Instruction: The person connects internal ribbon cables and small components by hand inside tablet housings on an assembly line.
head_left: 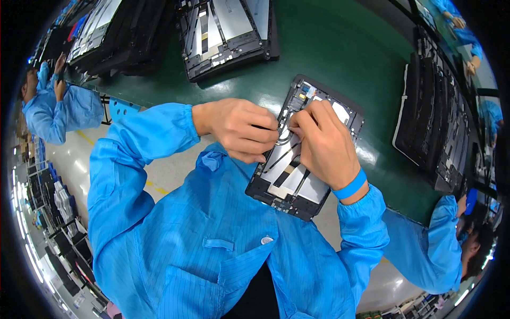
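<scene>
An opened tablet (pixel 317 192) lies tilted at the green table's near edge, its dark frame, silver plate and small circuit parts facing up. Over its left edge my left hand (pixel 241 129) is closed, fingers curled. My right hand (pixel 326 142), with a blue band at its wrist, reaches across the upper middle, thumb and fingers pinched together against the inside. Whatever either set of fingertips holds is hidden or too small to name. A thin black cable (pixel 281 158) curves over the silver plate just below the hands.
Opened tablets form a stack (pixel 228 53) at the far middle, another stack (pixel 114 40) at far left and a leaning row (pixel 433 117) on the right. The green table (pixel 340 40) spans beneath. Co-workers in blue sit left (pixel 64 109) and right (pixel 433 255).
</scene>
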A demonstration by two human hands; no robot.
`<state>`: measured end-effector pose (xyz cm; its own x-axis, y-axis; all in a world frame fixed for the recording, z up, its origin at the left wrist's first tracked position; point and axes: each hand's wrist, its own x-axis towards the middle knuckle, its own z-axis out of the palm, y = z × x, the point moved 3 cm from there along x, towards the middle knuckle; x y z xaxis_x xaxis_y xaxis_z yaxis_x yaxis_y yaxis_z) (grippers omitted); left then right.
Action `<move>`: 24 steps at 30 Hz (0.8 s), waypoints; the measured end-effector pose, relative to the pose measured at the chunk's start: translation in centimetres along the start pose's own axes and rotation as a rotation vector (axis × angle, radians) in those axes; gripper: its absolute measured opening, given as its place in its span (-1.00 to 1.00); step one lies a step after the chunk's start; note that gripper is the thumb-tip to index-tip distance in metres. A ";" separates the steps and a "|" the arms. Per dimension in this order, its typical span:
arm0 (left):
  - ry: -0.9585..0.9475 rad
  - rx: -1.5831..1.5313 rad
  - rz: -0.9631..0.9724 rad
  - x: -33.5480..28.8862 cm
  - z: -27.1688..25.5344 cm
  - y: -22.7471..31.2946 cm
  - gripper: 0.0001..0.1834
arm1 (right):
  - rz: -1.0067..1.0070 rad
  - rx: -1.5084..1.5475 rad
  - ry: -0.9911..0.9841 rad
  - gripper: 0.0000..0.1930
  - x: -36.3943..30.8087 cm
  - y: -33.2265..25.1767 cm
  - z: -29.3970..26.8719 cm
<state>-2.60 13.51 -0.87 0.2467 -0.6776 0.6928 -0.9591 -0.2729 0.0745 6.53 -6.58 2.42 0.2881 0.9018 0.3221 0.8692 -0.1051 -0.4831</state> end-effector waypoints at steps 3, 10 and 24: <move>-0.029 -0.037 -0.016 0.2 -0.2 -0.2 -0.73 | 0.003 -0.001 0.013 -0.72 0.2 0.2 0.0; -0.048 -0.049 0.014 0.1 -0.3 -1.0 -0.74 | 0.013 -0.005 0.094 -0.79 0.8 0.7 0.0; 0.009 -0.001 -0.155 -0.2 -0.3 -1.9 -0.78 | 0.039 0.010 0.111 -0.85 0.8 1.3 0.2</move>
<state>-0.91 14.34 -0.96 0.3905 -0.6210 0.6796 -0.9097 -0.3733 0.1816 7.81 -5.88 1.90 0.3653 0.8448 0.3909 0.8524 -0.1349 -0.5052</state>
